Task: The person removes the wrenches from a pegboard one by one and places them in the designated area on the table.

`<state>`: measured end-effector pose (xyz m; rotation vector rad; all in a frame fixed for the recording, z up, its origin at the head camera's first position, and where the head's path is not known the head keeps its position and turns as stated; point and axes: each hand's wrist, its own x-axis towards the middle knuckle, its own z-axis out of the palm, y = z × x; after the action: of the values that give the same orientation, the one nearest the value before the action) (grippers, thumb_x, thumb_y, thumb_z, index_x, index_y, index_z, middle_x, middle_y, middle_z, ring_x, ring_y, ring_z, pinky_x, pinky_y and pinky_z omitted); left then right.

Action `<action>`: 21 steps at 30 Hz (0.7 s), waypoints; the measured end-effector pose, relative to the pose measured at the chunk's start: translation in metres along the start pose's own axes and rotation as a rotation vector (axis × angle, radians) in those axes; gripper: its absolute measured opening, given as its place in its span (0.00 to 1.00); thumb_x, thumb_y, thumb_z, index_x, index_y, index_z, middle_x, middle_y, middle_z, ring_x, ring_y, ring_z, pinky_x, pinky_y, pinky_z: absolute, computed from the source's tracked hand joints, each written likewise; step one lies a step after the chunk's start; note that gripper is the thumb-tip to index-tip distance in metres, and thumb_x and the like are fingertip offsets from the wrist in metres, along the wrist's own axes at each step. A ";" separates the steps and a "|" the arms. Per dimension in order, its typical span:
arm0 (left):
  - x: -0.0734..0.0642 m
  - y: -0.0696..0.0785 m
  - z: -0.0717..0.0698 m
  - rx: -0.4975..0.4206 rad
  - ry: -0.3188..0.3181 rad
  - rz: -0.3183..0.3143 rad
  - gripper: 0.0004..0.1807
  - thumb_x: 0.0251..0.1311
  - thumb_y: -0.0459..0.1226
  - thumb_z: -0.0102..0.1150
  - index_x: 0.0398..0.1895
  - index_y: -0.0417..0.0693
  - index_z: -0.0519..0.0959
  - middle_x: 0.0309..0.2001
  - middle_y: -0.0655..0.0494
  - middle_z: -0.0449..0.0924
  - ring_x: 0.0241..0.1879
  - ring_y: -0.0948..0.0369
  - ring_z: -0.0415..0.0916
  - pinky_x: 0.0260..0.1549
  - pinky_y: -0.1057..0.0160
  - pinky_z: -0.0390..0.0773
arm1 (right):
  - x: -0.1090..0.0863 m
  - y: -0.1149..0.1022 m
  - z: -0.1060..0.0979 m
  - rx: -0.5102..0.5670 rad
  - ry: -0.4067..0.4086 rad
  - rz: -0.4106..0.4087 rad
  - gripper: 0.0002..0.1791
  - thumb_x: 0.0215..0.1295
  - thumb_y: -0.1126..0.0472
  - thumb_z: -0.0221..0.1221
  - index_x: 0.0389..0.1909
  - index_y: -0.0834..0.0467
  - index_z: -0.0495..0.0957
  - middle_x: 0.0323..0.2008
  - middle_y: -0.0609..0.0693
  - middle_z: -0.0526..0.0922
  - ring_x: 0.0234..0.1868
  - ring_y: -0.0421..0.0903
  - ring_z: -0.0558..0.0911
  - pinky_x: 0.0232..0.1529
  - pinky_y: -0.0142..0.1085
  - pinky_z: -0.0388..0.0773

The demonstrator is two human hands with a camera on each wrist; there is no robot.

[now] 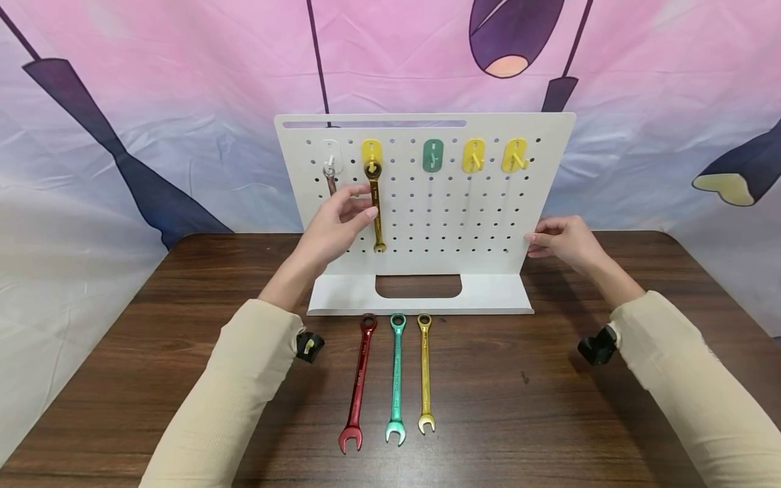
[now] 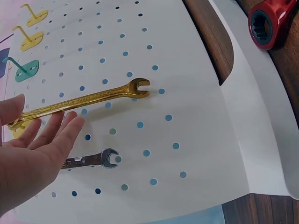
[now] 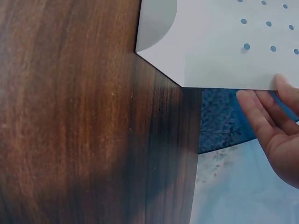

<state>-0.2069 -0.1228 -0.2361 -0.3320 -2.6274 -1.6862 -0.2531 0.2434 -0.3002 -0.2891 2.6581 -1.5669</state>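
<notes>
A gold wrench hangs by its ring end on a yellow hook of the white pegboard. My left hand is beside its shaft, fingertips and thumb at the metal and spread apart. Left of it, a silver wrench hangs from a clear hook, partly hidden by that hand in the head view. My right hand holds the board's right edge, thumb at the front face and fingers at the edge.
On the brown table in front of the board lie a red wrench, a green wrench and a yellow wrench. A green hook and two yellow hooks carry nothing. A patterned cloth hangs behind.
</notes>
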 end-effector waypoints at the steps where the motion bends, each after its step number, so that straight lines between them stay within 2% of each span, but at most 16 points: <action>1: 0.000 0.000 0.000 0.003 0.001 -0.001 0.25 0.65 0.40 0.50 0.65 0.48 0.61 0.59 0.47 0.68 0.59 0.55 0.64 0.57 0.57 0.67 | -0.001 -0.001 0.001 -0.010 0.010 0.002 0.15 0.63 0.65 0.56 0.40 0.77 0.73 0.33 0.56 0.82 0.32 0.48 0.83 0.40 0.47 0.80; 5: 0.001 0.001 0.000 0.016 0.010 -0.001 0.25 0.65 0.40 0.50 0.65 0.48 0.61 0.59 0.46 0.68 0.58 0.55 0.65 0.57 0.57 0.68 | -0.002 -0.002 0.003 -0.015 0.048 0.006 0.15 0.62 0.66 0.57 0.41 0.77 0.73 0.31 0.53 0.82 0.30 0.48 0.83 0.39 0.46 0.81; 14: 0.000 0.002 0.000 0.019 0.001 0.003 0.24 0.65 0.39 0.49 0.64 0.47 0.61 0.58 0.44 0.68 0.58 0.54 0.66 0.57 0.57 0.68 | -0.003 -0.001 0.002 0.061 0.094 0.026 0.16 0.60 0.65 0.59 0.38 0.76 0.72 0.27 0.48 0.81 0.27 0.43 0.82 0.37 0.41 0.82; 17: 0.000 0.003 0.000 0.018 -0.001 0.002 0.24 0.66 0.39 0.49 0.64 0.47 0.61 0.58 0.44 0.68 0.58 0.54 0.66 0.57 0.57 0.69 | -0.003 -0.002 0.000 0.133 0.105 0.037 0.14 0.59 0.66 0.60 0.38 0.75 0.73 0.27 0.48 0.81 0.28 0.44 0.83 0.38 0.41 0.82; 21: 0.000 0.004 -0.001 -0.009 0.005 0.002 0.24 0.66 0.38 0.49 0.64 0.46 0.61 0.57 0.43 0.68 0.57 0.54 0.66 0.56 0.59 0.70 | -0.002 -0.002 -0.002 0.260 0.102 0.044 0.05 0.58 0.69 0.59 0.33 0.68 0.79 0.28 0.48 0.81 0.29 0.46 0.83 0.39 0.41 0.82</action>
<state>-0.2065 -0.1217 -0.2324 -0.3305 -2.6155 -1.6966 -0.2512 0.2445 -0.2972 -0.1412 2.4702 -1.9342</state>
